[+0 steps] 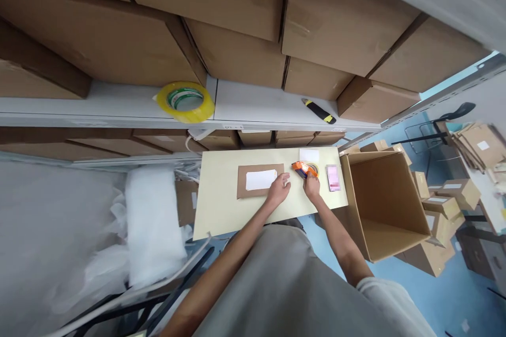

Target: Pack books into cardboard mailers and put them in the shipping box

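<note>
My right hand (312, 185) is closed on an orange tape dispenser (301, 169) with a roll of tape in it, just above the cream tabletop (217, 189). Flat on the table to the left lies a brown cardboard package (242, 184) with a white label (259, 180) on top. At the package's right edge is my left hand (279, 188), its fingers loosely bent and apart, holding nothing. Whether it presses on the package is hard to tell. Beyond the dispenser lies a white paper (309, 155); a pink-and-white item (333, 177) is at the table's right.
A shelf (253, 102) ahead bears large cartons (233, 52), a yellow tape roll (185, 102) and a utility knife (319, 111). An open carton (387, 194) stands against the right side. White wrapping material (154, 226) is at left. Several small boxes (438, 221) are piled on the floor.
</note>
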A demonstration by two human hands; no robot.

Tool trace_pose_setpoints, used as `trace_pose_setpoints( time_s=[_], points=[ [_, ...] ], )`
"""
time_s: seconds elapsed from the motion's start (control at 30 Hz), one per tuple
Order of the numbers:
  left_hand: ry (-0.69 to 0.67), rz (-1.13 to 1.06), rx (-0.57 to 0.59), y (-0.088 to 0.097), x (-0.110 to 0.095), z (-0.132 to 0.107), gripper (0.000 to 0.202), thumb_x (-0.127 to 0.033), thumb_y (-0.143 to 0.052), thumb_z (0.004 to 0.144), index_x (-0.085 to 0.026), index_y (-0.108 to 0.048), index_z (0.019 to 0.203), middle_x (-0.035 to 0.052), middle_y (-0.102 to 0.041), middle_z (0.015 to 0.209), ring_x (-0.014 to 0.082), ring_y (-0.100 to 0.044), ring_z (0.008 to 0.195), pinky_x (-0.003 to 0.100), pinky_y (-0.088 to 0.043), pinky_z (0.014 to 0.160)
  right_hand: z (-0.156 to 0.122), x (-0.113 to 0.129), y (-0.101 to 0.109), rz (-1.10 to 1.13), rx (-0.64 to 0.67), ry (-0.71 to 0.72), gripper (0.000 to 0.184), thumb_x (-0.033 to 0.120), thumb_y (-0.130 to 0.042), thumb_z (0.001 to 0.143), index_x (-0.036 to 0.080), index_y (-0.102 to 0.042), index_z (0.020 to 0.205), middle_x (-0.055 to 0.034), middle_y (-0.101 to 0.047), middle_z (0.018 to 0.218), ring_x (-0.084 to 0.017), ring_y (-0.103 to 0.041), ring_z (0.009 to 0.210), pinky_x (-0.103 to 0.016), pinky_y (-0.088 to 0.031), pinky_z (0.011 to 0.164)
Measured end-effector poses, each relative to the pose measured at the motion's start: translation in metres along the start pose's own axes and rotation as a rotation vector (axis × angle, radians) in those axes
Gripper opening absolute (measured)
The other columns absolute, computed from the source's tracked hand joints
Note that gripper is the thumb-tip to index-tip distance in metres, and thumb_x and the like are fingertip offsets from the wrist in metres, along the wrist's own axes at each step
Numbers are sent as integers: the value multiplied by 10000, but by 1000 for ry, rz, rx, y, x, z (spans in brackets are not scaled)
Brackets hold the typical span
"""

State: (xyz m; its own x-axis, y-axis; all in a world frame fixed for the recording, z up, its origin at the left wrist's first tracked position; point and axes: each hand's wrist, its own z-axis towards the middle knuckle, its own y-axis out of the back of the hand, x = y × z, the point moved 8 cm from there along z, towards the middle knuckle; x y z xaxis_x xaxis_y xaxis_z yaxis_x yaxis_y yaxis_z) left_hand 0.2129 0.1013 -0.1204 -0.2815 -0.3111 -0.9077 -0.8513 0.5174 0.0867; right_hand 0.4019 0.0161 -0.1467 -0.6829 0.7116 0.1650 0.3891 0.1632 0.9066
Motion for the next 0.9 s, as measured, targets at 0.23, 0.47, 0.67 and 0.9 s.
trace_pose_setpoints(
  time_s=[0.23, 0.47, 0.67, 0.9],
  points=[
    [-147, -258, -43, -19, -73, 18, 126, -223, -699, 939, -220, -691, 1065, 114, -832, 1142, 246, -818, 1100, 421, -658, 1036, -36, 52, 136, 202, -371, 380, 484, 436, -505, 1131, 123, -618, 1482, -209, -824, 1149, -382, -805, 1043, -465, -633, 941],
    [-467, -499, -162, 47, -201, 52, 167, -259, -714, 937, -209, -713, 1096, 97, -817, 1133, 236, -808, 1074, 395, -638, 1042, -19, 173, 258, 241, -485, 704, 580, 477, -480, 1165, 155, -498, 1647, -208, -800, 1269, -367, -791, 1106, -476, -630, 982],
    [-376, -511, -183, 95, -198, 52, 358, -190, -753, 839, -202, -766, 1196, 147, -807, 1380, 304, -761, 1314, 484, -588, 1187, 15, 266, 272, -128, -414, 734, 569, 215, -456, 1117, 39, -470, 1658, -283, -772, 1378, -400, -736, 1283, -521, -530, 1155],
    [-257, -535, -222, 106, -123, 8, 296, -221, -746, 863, -197, -800, 1154, 160, -832, 1326, 312, -768, 1316, 531, -520, 1272, 34, 303, 250, -393, -313, 726, 641, 139, -498, 1078, -23, -431, 1695, -318, -667, 1566, -366, -618, 1484, -495, -437, 1277]
  ],
)
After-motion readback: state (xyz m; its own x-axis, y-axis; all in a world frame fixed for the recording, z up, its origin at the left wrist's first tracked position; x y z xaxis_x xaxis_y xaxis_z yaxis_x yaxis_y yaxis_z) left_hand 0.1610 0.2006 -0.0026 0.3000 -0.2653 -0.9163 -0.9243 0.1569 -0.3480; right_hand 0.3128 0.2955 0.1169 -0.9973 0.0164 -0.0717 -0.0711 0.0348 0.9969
